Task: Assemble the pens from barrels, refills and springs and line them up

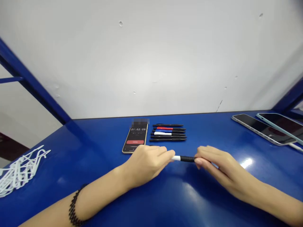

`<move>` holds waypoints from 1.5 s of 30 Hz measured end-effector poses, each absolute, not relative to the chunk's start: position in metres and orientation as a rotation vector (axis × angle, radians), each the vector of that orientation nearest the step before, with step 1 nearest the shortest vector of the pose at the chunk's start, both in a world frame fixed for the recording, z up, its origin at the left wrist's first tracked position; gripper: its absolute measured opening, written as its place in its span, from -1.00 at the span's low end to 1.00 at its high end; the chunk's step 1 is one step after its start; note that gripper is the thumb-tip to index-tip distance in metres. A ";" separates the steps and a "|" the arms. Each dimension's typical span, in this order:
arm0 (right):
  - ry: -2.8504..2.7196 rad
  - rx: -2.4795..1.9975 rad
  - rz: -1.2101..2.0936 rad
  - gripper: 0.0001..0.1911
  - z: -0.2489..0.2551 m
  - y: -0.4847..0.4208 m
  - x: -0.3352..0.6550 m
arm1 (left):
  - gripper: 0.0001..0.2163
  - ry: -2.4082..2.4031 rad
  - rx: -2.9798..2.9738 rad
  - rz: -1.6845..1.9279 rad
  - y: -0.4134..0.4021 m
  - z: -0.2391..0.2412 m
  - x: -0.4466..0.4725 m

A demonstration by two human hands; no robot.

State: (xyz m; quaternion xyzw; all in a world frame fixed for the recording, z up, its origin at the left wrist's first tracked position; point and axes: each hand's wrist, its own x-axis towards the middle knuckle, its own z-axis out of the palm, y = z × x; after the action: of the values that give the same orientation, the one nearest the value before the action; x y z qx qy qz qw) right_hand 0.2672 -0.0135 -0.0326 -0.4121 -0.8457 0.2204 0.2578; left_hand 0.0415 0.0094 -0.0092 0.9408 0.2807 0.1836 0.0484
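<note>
- Black zigzag wristband (pixel 74 206), worn well back from the left hand (pixel 150 162), clear of the grip.
- Right hand (pixel 219 164), narrowed to a pinch on the black-grip end of a white-barrelled pen (pixel 184 158); thumb and fingertips only, presumably for fine control.
- Left hand, curled palm-down around the white barrel, apparently for a firm counter-hold; far end hidden within.
- White-barrelled pen, held nearly level between both hands, over the middle of the blue tabletop (pixel 94 138), probably for equal reach.
- Thin white strips (pixel 22 173), tangled heap at the left edge, well apart from the hands, likely for working room; exact kind unclear.
- Timer-displaying smartphone (pixel 137 136), face up just beyond the left hand, presumably for reading at a glance.
- Row of pens (pixel 163 133), black, red, blue and white barrels, side by side, tips rightward, probably for order.
- Silver-edged smartphone (pixel 261 129) and light-blue-cased smartphone (pixel 284 123), laid slantwise at far right, beside a white cable (pixel 295 147), perhaps for charging.
- White wall panel (pixel 153 63), scuffed, upright behind, seemingly as backing.
</note>
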 end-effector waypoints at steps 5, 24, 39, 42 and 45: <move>-1.913 -1.267 1.637 -0.52 -0.029 -0.023 0.257 | -0.79 0.467 3.521 0.884 0.014 -0.009 0.034; -2.463 -1.042 -0.061 -0.75 -0.037 0.011 0.294 | -0.89 1.304 2.586 0.342 0.033 -0.003 0.028; -2.421 -1.028 -0.061 -0.76 -0.035 0.014 0.297 | -0.86 1.295 2.164 0.743 0.033 -0.002 0.029; -2.426 -1.015 -0.063 -0.77 -0.035 0.015 0.297 | -0.85 1.305 2.162 0.764 0.034 -0.002 0.029; -2.431 -1.021 -0.062 -0.77 -0.035 0.015 0.298 | -0.86 1.284 2.171 0.772 0.035 -0.003 0.029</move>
State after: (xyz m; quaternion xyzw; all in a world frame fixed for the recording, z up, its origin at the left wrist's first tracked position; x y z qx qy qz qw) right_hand 0.2976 0.0152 -0.0350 -0.3747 -0.8927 -0.0227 0.2493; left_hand 0.0286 0.0349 -0.0027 0.7970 0.4714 0.2835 0.2495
